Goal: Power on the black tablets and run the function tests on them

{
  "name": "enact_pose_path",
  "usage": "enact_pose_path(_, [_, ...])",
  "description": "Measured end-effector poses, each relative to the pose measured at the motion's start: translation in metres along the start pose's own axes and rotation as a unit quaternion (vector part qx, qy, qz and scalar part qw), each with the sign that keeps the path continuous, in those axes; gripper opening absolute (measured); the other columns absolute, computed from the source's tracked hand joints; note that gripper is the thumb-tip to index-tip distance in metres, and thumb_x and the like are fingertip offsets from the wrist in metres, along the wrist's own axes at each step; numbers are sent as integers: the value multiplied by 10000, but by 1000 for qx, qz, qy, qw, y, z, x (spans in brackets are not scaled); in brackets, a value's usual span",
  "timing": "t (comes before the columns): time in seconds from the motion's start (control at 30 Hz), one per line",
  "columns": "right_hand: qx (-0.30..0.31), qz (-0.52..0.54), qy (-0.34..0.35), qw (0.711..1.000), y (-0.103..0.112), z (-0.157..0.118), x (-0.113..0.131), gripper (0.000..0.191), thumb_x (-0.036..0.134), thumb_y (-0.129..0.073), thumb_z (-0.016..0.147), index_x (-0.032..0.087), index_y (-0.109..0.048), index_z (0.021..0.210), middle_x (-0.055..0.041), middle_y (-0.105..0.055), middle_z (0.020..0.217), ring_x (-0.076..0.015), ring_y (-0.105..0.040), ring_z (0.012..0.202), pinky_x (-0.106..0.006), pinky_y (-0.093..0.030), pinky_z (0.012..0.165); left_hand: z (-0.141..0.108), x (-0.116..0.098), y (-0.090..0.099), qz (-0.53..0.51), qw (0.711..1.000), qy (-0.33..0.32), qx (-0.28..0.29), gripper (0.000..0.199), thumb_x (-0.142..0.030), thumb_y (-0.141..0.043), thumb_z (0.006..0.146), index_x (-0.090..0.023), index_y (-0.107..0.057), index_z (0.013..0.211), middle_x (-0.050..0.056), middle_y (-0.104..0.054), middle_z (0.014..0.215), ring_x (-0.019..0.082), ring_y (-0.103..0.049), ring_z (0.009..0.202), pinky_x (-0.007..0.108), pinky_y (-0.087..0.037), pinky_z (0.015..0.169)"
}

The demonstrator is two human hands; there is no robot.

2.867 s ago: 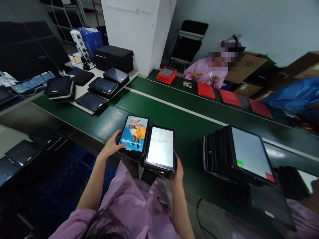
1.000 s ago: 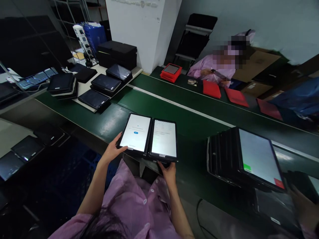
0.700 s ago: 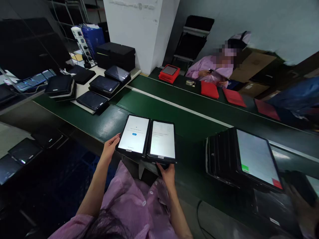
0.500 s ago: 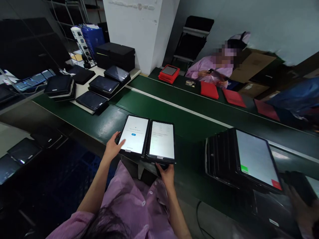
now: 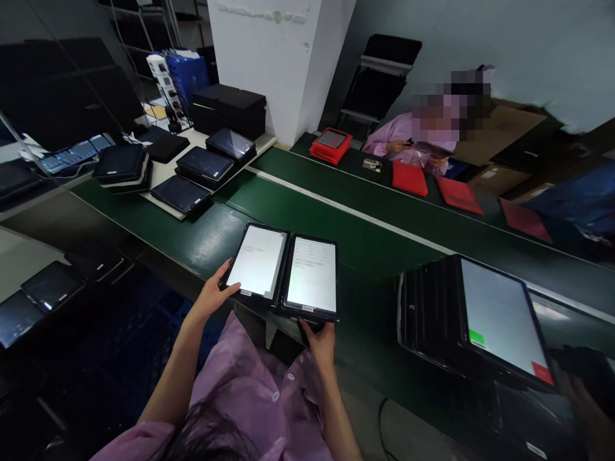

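Note:
Two black-framed tablets with lit white screens lie side by side at the near edge of the green bench. My left hand (image 5: 216,291) grips the left tablet (image 5: 258,261) at its lower left side, thumb over the screen's corner and fingers along the edge. Its screen bears faint text too small to read. At the lower edge of the right tablet (image 5: 311,274), my right hand (image 5: 321,339) is closed, its fingers partly hidden beneath. Rows of small text, some green, show on that screen. Something dark lies under the right tablet's near edge.
A tall stack of tablets (image 5: 427,314) stands to the right, its top screen (image 5: 502,314) lit. More tablets (image 5: 204,163) lie on a pale board at left. Red pouches (image 5: 410,177) line the far bench, where a co-worker (image 5: 423,141) sits. Another person's hand (image 5: 586,397) is blurred at lower right.
The left tablet's screen has switched from a page with a blue button to a page of faint text. Both hands stay at the tablets; the view has shifted slightly.

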State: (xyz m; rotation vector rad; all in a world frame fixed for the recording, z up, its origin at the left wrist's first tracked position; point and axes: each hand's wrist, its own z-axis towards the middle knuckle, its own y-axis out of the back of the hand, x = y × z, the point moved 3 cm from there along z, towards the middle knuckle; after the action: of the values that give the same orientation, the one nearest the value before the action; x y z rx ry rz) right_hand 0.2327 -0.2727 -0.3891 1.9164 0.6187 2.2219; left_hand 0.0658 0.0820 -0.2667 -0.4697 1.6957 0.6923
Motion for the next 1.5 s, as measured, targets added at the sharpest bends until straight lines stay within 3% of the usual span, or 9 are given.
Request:
enact_pose_path(0.4, [11, -13, 3, 1000, -1, 0, -3, 830, 720, -880, 793, 185, -661, 1388, -214, -735, 1416, -383, -706, 1293, -575, -538, 1163, -5, -5, 2, 47, 998, -10, 33, 1096, -504, -890, 826, -231, -402, 1769, 115, -449, 1791, 380, -450, 1639, 494, -386, 1353])
enact_pose_path(0.83, [1, -24, 13, 1000, 1, 0, 0, 790, 729, -867, 787, 191, -681, 1334, -207, -746, 1395, -379, -719, 1277, -572, -557, 1141, 4, -3, -1, 64, 998, -10, -10, 990, -490, -882, 822, -239, -514, 1707, 116, -501, 1759, 363, -466, 1631, 486, -351, 1368])
enact_pose_path(1.0, [9, -6, 7, 1000, 1, 1, 5, 799, 715, -875, 781, 182, -674, 1342, -203, -758, 1374, -374, -720, 1282, -561, -558, 1146, 0, -4, 9, 73, 996, -20, 55, 1141, -544, -924, 781, -235, -423, 1757, 138, -433, 1797, 377, -444, 1642, 504, -366, 1354])
enact_pose_path(1.1, [9, 2, 1, 1000, 1, 2, 7, 792, 707, -876, 784, 180, -675, 1341, -205, -757, 1370, -378, -719, 1288, -562, -558, 1144, 8, -18, 24, 90, 993, -14, 78, 1119, -587, -963, 718, -242, -535, 1692, 136, -485, 1765, 403, -474, 1619, 506, -407, 1327])
enact_pose_path(1.2, [13, -3, 2, 1000, 1, 3, 5, 788, 691, -886, 779, 180, -676, 1341, -202, -758, 1360, -382, -720, 1279, -564, -557, 1140, 36, -53, 26, 156, 986, -33, 44, 889, -654, -890, 802, -229, -684, 1555, 135, -566, 1705, 406, -493, 1602, 482, -404, 1320])
enact_pose_path(1.27, [15, -4, 5, 1000, 1, 4, 3, 792, 685, -895, 769, 179, -678, 1339, -197, -761, 1349, -380, -723, 1267, -560, -556, 1144, 62, -89, 6, 222, 971, -89, -2, 739, -633, -791, 922, -215, -701, 1524, 136, -565, 1707, 383, -475, 1612, 466, -355, 1338])
enact_pose_path(1.33, [13, -1, 7, 1000, 1, 4, -1, 801, 690, -896, 763, 175, -680, 1337, -197, -760, 1349, -380, -724, 1261, -556, -554, 1149, 88, -126, -35, 308, 938, -159, -5, 619, -531, -719, 1003, -172, -699, 1507, 171, -590, 1675, 391, -460, 1607, 531, -302, 1342])
enact_pose_path(1.43, [9, 1, 6, 1000, 1, 6, -7, 835, 702, -902, 749, 168, -680, 1353, -201, -756, 1358, -390, -717, 1274, -555, -552, 1151, 122, -162, -111, 442, 871, -201, 73, 471, -419, -630, 1054, -99, -747, 1380, 263, -672, 1535, 422, -530, 1505, 623, -325, 1251])
enact_pose_path(1.5, [8, -5, 0, 1000, 1, 7, -12, 857, 712, -908, 735, 162, -687, 1353, -211, -759, 1351, -408, -711, 1285, -564, -551, 1149, 138, -168, -150, 511, 834, -163, 132, 404, -375, -619, 1048, -74, -790, 1256, 298, -743, 1369, 435, -624, 1363, 653, -318, 1201])
